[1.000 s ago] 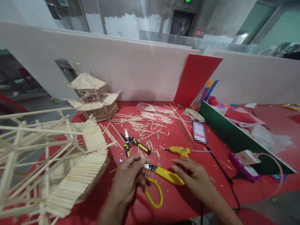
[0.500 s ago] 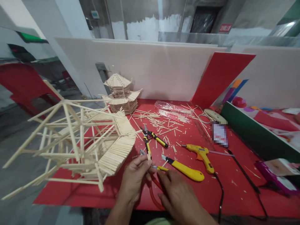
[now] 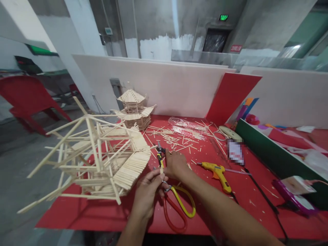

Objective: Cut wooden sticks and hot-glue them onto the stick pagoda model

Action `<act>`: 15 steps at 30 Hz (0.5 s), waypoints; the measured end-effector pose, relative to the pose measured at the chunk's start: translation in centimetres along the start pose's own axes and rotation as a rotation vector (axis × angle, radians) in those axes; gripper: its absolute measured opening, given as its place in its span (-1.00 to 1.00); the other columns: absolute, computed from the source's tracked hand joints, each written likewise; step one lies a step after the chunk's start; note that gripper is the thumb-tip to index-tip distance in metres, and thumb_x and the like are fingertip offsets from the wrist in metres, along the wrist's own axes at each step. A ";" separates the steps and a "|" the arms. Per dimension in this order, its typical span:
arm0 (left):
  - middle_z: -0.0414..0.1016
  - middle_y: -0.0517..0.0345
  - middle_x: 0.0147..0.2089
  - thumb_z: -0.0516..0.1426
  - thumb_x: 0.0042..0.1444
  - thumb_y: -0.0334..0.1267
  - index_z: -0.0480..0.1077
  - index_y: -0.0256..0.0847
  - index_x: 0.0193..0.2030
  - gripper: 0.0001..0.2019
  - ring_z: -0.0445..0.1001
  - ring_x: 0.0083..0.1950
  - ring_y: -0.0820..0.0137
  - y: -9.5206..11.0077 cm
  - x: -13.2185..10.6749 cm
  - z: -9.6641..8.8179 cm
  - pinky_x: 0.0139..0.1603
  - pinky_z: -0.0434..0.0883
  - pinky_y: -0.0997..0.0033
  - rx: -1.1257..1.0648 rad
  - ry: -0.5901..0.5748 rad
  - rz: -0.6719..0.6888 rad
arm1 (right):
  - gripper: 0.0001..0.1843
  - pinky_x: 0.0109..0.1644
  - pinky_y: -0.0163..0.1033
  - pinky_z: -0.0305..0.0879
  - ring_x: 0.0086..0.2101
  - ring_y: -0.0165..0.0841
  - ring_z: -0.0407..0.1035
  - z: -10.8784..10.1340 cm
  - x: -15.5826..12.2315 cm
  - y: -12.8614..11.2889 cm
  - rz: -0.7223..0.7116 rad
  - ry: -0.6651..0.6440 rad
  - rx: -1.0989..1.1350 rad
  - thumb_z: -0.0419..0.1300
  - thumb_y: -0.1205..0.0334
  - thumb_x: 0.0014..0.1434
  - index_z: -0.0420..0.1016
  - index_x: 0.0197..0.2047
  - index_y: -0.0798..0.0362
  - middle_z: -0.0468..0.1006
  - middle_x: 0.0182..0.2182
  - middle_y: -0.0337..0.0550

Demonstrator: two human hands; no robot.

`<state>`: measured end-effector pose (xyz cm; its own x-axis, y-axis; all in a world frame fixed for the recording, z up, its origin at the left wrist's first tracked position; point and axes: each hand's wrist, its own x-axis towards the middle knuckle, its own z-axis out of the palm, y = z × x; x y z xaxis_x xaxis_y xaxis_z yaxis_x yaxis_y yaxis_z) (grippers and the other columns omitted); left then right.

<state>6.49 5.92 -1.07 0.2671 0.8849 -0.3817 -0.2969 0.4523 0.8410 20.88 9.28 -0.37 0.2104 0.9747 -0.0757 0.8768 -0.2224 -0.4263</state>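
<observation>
My left hand (image 3: 148,189) is closed, pinching a short wooden stick (image 3: 161,170) upright between thumb and fingers. Just under those fingers are pliers with one red and one yellow looped handle (image 3: 192,203); whether the hand also grips them I cannot tell. My right hand (image 3: 176,164) reaches across, its fingers closed over one handle of the black-and-yellow cutters (image 3: 160,155), whose blades point away from me. On the left stands a large openwork stick frame with a slatted roof (image 3: 132,171). The yellow utility knife seen earlier is hidden beneath my right arm.
A smaller stick pagoda (image 3: 132,109) stands at the back. Loose sticks (image 3: 173,136) and a clear plastic packet (image 3: 187,126) lie before the pale board (image 3: 179,89). To the right are a yellow glue gun (image 3: 215,172) with its cord and a green-sided box (image 3: 266,160).
My right hand has moved away from the looped handles, forward to the black-and-yellow cutters. The looped handles now show spread apart. My left hand keeps the stick. The camera view has shifted slightly.
</observation>
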 end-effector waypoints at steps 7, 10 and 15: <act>0.60 0.10 -0.45 0.42 -0.13 -0.25 0.48 -0.32 -0.25 -0.67 0.51 -0.56 0.47 -0.4 0.4 -0.6 -0.67 0.34 0.63 -0.032 -0.026 -0.010 | -0.68 -0.02 -0.08 0.44 -0.10 -0.28 0.45 -0.4 2.6 2.9 0.100 -0.066 0.347 0.19 0.05 0.33 0.46 0.03 0.06 0.51 -0.02 -0.11; 0.61 0.09 -0.41 0.39 -0.08 -0.37 0.42 -0.29 -0.23 -0.70 0.52 -0.57 0.49 -0.2 0.7 -0.7 -0.70 0.32 0.66 -0.136 -0.048 -0.165 | -0.60 -0.28 -0.20 0.41 -0.35 -0.33 0.45 -2.3 3.3 5.2 0.105 -0.127 0.594 0.16 -0.08 0.29 0.52 -0.22 0.13 0.55 -0.33 -0.15; 0.64 0.03 -0.37 0.23 0.11 -0.49 0.36 -0.29 -0.14 -0.80 0.53 -0.60 0.48 0.3 1.1 -0.3 -0.72 0.32 0.66 -0.178 -0.013 -0.257 | -0.26 -0.27 -0.08 0.37 -0.26 -0.14 0.47 -4.9 -0.2 7.3 0.025 -0.095 0.984 -0.23 -0.35 0.19 0.51 -0.11 0.05 0.58 -0.25 0.07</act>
<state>6.43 7.02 -1.32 0.3653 0.7382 -0.5672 -0.3735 0.6743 0.6370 29.33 7.39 0.91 0.1509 0.9774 -0.1483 0.1137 -0.1662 -0.9795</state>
